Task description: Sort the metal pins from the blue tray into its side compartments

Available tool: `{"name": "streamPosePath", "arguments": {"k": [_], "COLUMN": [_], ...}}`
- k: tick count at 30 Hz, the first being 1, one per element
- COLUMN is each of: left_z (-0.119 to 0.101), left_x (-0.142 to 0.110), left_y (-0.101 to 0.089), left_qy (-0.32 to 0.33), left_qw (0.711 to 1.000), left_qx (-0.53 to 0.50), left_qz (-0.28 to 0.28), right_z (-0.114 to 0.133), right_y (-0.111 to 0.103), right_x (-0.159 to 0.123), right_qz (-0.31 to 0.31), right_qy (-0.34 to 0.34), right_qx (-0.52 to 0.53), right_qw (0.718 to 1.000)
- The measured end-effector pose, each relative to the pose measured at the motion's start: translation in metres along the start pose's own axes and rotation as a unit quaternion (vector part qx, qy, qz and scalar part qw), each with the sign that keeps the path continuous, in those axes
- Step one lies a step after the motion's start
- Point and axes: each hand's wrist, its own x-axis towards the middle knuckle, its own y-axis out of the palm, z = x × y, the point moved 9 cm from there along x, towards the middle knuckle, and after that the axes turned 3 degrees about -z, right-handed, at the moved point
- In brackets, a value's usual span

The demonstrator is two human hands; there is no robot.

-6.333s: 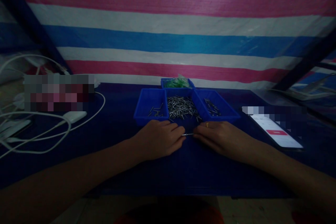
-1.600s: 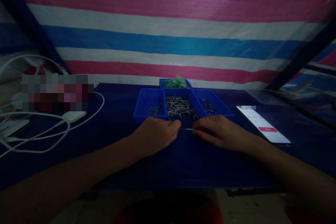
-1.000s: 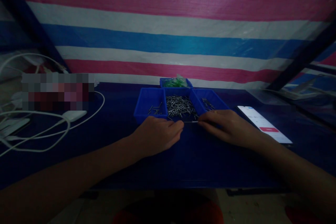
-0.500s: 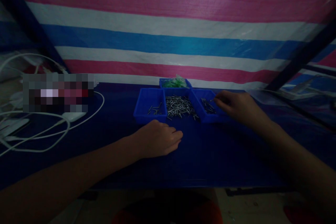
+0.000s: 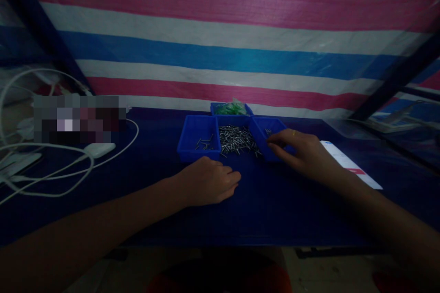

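My left hand [image 5: 213,181] rests on the blue table in front of the left blue bin [image 5: 199,150], its fingers curled and pressed together; the palm side is hidden. A few thin metal pieces [image 5: 205,143], shaped like screws or pins, lie in that bin. My right hand [image 5: 297,149] is over the right blue bin [image 5: 263,123], thumb and forefinger tips close together in a pinch. What they hold, if anything, is too dark to make out. Between the two bins lies a heap of the same metal pieces [image 5: 237,139].
Behind the heap stands another blue bin [image 5: 213,111] with green items in clear plastic [image 5: 232,108]. White cables [image 5: 91,165] and a white adapter [image 5: 99,149] lie on the left. A white panel with a red band [image 5: 347,162] lies beside my right forearm. A striped sheet [image 5: 220,57] hangs behind.
My right hand has moved left and slightly down over the right bin; the thin piece earlier at its fingertips no longer shows. The white panel has come into sight. My left hand stays put.
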Motion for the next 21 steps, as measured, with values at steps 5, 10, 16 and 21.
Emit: {"name": "streamPosePath", "arguments": {"k": [5,10,16,21], "left_z": [0.000,0.000,-0.001,-0.002], "left_x": [0.001,0.001,0.001,0.001], "left_y": [0.003,0.002,0.001,-0.001], "left_qy": [-0.003,-0.001,0.002,0.003], "left_qw": [1.000,1.000,1.000,1.000], "left_qx": [-0.004,0.000,0.001,-0.006], "left_qz": [0.003,0.007,0.011,0.010], "right_z": [0.045,0.040,0.035,0.040], "right_y": [0.021,0.048,0.057,0.058], "right_x": [-0.011,-0.016,-0.018,-0.018], "right_qz": [0.021,0.070,0.101,0.120], "right_qy": [-0.148,-0.147,-0.149,-0.151], "right_qx": [-0.099,-0.208,-0.256,-0.271], "right_qw": [0.984,0.964,0.950,0.943]}}
